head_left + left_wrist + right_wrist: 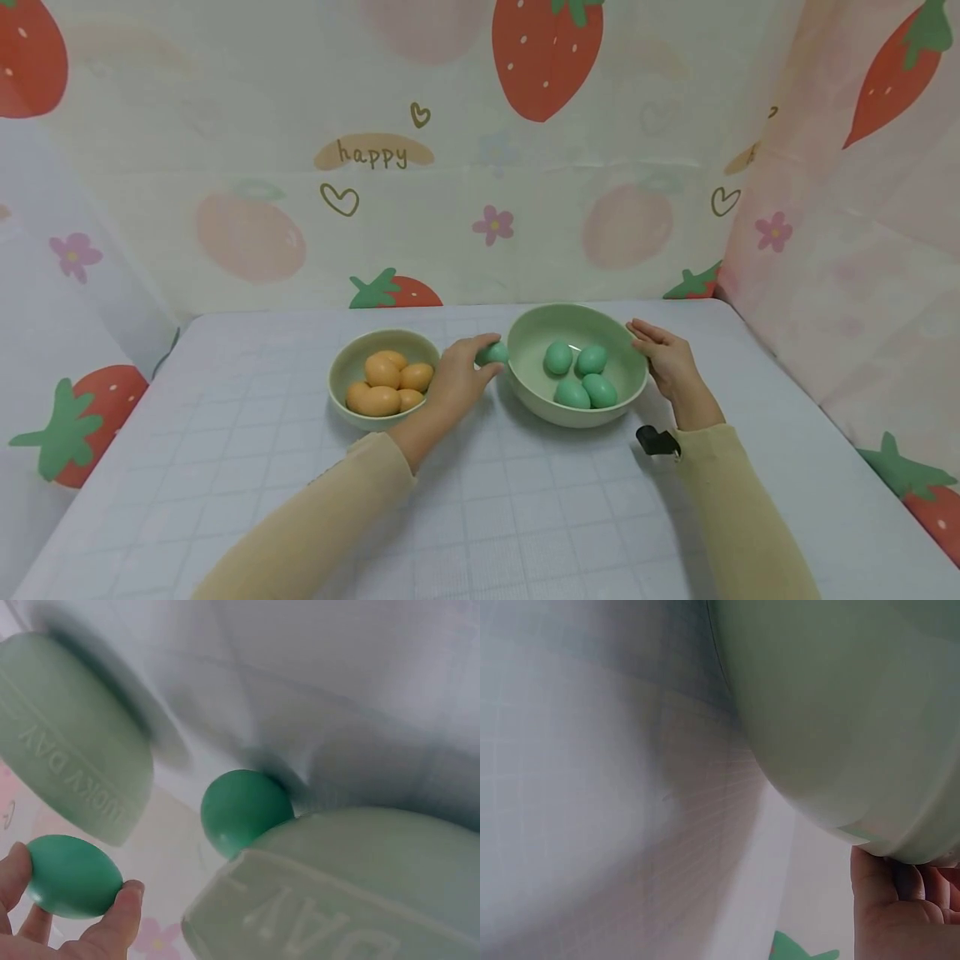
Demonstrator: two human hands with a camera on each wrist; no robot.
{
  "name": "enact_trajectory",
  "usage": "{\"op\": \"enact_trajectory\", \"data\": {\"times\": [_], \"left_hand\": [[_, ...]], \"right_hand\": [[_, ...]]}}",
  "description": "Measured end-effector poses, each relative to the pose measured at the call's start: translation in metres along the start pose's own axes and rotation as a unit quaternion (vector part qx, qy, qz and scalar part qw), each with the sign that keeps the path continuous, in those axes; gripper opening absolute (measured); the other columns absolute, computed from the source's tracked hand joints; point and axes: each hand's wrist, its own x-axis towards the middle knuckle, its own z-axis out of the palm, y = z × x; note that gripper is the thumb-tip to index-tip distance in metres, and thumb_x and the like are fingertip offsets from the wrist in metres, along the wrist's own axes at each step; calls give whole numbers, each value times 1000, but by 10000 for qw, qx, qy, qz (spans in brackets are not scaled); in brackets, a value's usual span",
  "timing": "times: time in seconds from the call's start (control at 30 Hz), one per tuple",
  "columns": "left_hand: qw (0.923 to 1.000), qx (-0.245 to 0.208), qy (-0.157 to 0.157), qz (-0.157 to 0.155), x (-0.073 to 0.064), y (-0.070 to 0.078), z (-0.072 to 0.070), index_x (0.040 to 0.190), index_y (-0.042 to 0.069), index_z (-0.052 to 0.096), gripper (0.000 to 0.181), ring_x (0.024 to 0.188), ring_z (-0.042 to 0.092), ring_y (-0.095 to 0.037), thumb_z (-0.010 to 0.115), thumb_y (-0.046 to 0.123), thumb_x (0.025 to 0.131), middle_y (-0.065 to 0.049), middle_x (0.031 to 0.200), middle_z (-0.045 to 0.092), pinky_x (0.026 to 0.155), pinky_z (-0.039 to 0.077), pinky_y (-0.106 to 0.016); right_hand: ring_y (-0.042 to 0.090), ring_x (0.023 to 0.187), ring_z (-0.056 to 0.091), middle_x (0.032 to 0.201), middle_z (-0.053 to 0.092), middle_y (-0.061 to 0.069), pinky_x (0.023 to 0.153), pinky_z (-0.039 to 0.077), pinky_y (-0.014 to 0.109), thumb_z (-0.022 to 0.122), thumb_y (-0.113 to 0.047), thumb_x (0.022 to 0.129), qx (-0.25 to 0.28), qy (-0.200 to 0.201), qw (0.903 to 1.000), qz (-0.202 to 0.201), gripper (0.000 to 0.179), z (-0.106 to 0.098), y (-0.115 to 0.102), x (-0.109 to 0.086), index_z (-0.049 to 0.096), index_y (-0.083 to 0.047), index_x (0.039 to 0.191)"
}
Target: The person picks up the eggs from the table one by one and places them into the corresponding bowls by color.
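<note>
My left hand [459, 377] pinches a green egg [495, 354] between thumb and fingers, just left of the large pale green bowl [577, 415]. In the left wrist view, that egg [75, 876] is clear of the table. Several green eggs [573, 393] lie inside the large bowl. My right hand [673, 362] rests against its right rim with fairly straight fingers; the right wrist view has the fingers [874, 881] right at the rim. Left of my left hand, a smaller pale green bowl [347, 410] holds several yellow-orange eggs [382, 387], partly covered by the hand.
Another green egg [246, 811] sits beside the small bowl in the left wrist view, hidden from the head view. A white checked cloth [525, 508] covers the table. Printed curtains [465, 183] stand behind and at the sides. A black clip-like piece [657, 440] shows by the right sleeve.
</note>
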Motion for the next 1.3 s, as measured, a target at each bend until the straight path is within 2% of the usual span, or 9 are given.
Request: {"op": "enact_trajectory", "data": {"times": [0.23, 0.37, 0.5, 0.73, 1.03, 1.3], "left_hand": [[9991, -393, -6, -125, 3, 3, 2, 133, 8, 61, 43, 126, 51, -27, 69, 13, 91, -11, 130, 61, 105, 42, -40], [9985, -541, 36, 24, 3, 8, 4, 130, 6, 63, 41, 124, 53, -30, 69, 10, 90, -14, 128, 62, 105, 43, -41], [9986, -487, -73, 175, 4, 11, 6, 129, 6, 63, 40, 124, 51, -34, 69, 11, 90, -20, 131, 58, 104, 42, -45], [9984, -58, -108, 554, 8, 13, 15, 128, 9, 65, 40, 125, 50, -38, 70, 15, 89, -25, 136, 51, 102, 45, -45], [9930, 328, -535, 1003, 18, 14, 27, 129, 12, 65, 40, 129, 47, -35, 71, 12, 89, -24, 143, 45, 101, 46, -43], [9862, 673, -1187, 939, 34, 22, 36, 130, 14, 64, 40, 130, 46, -37, 70, 13, 90, -23, 142, 46, 103, 43, -46]], "right_hand": [[18, 141, 29, 151, 31, 13, 112, 29, 26, 46, 1, 101, -91, 25, 9999, -39, 52, -1, 1, 1, 30, -1, 150], [18, 141, 29, 151, 31, 12, 112, 29, 26, 46, 1, 101, -94, 47, 9999, -23, 52, -2, 1, 1, 30, -2, 150], [17, 140, 30, 151, 31, 12, 112, 30, 26, 46, 1, 101, -83, 54, 10000, -3, 52, -2, 1, 1, 31, -2, 150], [18, 140, 30, 150, 32, 12, 112, 29, 26, 46, 2, 100, -31, 68, 10000, 17, 52, -2, 2, 0, 31, -1, 150], [18, 140, 30, 150, 32, 12, 112, 29, 27, 47, 2, 100, 8, 89, 10000, 13, 52, -1, 0, 0, 31, -1, 150], [18, 140, 30, 150, 32, 12, 112, 30, 27, 47, 2, 100, 29, 71, 10000, 15, 52, 0, 0, 1, 31, -1, 150]]}}
